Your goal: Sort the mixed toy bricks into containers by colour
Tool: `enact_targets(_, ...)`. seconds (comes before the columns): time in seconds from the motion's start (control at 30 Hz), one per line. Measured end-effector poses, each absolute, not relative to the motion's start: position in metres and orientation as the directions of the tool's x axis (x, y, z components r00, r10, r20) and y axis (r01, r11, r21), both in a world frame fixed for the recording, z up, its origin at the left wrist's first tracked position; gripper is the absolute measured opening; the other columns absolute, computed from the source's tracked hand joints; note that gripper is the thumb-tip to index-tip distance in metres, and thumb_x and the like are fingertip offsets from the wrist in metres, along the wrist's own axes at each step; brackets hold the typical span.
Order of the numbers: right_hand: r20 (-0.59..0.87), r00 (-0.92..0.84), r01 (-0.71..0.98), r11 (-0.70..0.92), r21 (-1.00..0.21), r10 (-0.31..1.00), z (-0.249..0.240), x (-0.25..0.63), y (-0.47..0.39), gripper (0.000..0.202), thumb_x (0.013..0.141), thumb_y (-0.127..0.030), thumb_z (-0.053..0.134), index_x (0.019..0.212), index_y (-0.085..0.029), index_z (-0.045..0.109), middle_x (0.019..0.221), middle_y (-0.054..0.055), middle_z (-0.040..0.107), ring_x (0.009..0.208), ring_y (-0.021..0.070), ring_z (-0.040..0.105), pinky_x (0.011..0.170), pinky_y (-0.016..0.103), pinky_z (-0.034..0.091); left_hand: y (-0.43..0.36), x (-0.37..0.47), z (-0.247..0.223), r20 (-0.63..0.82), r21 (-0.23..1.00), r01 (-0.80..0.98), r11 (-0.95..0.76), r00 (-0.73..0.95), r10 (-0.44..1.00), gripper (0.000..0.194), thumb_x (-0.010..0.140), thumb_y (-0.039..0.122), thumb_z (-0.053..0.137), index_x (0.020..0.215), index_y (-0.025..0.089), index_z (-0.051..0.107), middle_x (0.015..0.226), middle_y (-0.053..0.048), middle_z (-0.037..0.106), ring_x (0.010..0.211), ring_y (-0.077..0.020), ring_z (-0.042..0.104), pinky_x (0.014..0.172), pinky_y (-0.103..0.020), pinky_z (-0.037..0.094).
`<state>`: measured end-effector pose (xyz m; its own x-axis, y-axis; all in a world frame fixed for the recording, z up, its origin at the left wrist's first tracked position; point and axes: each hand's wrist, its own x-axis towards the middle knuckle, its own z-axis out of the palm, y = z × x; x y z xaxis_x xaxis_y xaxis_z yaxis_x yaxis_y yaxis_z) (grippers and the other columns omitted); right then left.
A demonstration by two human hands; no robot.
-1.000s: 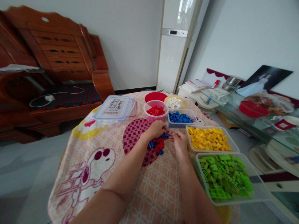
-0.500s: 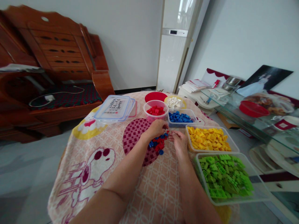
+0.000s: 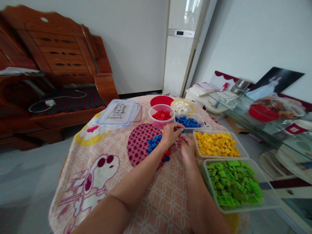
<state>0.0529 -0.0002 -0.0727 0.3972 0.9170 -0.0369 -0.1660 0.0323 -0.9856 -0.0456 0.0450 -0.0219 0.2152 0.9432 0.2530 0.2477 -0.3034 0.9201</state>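
My left hand [image 3: 171, 134] reaches over the small mixed pile, its fingers pinched on what looks like a small blue toy brick [image 3: 183, 131] by the near edge of the blue-brick tub [image 3: 202, 121]. Close beside it, my right hand [image 3: 187, 147] has its fingertips pressed together; whatever they hold is too small to make out. Blue bricks [image 3: 153, 143] and red bricks [image 3: 167, 152] lie on the tablecloth, partly hidden by my left hand and forearm. Just beyond is a round clear tub [image 3: 151, 121] with red bricks [image 3: 162, 115] inside.
Right of my hands stand tubs of yellow bricks [image 3: 216, 144] and green bricks [image 3: 236, 183]. White bricks [image 3: 181, 106] sit behind, near a red round lid [image 3: 161, 100]. Stacked clear lids [image 3: 117, 113] lie at the back left. A glass table [image 3: 258, 130] is at the right.
My left hand has moved right from over the pile to beside my right hand, uncovering more blue bricks. My right hand has stayed nearly in place.
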Motion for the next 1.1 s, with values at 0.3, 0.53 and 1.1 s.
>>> enact_targets(0.3, -0.027, 0.387, -0.123, 0.022, -0.992, 0.922, -0.072, 0.055, 0.000, 0.023, 0.063, -0.038, 0.065, 0.072, -0.018, 0.072, 0.057, 0.000, 0.066, 0.052, 0.0150, 0.058, 0.053, 0.029, 0.050, 0.048, -0.029, -0.037, 0.329, 0.941, -0.017, -0.339, 0.290, 0.899, 0.055, 0.087, 0.007, 0.056, 0.141, 0.014, 0.058, 0.146, -0.017, 0.061, 0.120, -0.0217, 0.070, 0.095, -0.030, 0.060)
enact_targets(0.53, -0.022, 0.403, -0.122, 0.029, -0.992, 0.915, -0.074, 0.054, -0.001, 0.024, 0.064, -0.040, 0.065, 0.075, -0.020, 0.074, 0.065, 0.003, 0.073, 0.057, 0.0186, 0.065, 0.057, 0.032, 0.054, 0.054, -0.064, -0.017, 0.232, 0.817, 0.418, -0.397, 0.392, 0.890, 0.030, 0.084, 0.011, 0.063, 0.110, 0.012, 0.077, 0.103, -0.008, 0.080, 0.093, -0.0181, 0.075, 0.087, -0.027, 0.058)
enact_targets(1.1, -0.025, 0.393, -0.071, 0.003, -0.997, 0.919, -0.078, 0.058, 0.000, 0.023, 0.068, -0.036, 0.062, 0.079, -0.021, 0.076, 0.066, 0.004, 0.074, 0.059, 0.0225, 0.069, 0.059, 0.036, 0.058, 0.060, -0.085, -0.018, -0.006, 0.491, 0.685, -0.538, 0.620, 0.784, 0.024, 0.077, 0.022, 0.077, 0.100, 0.019, 0.081, 0.089, -0.004, 0.078, 0.082, -0.0171, 0.070, 0.074, -0.022, 0.050)
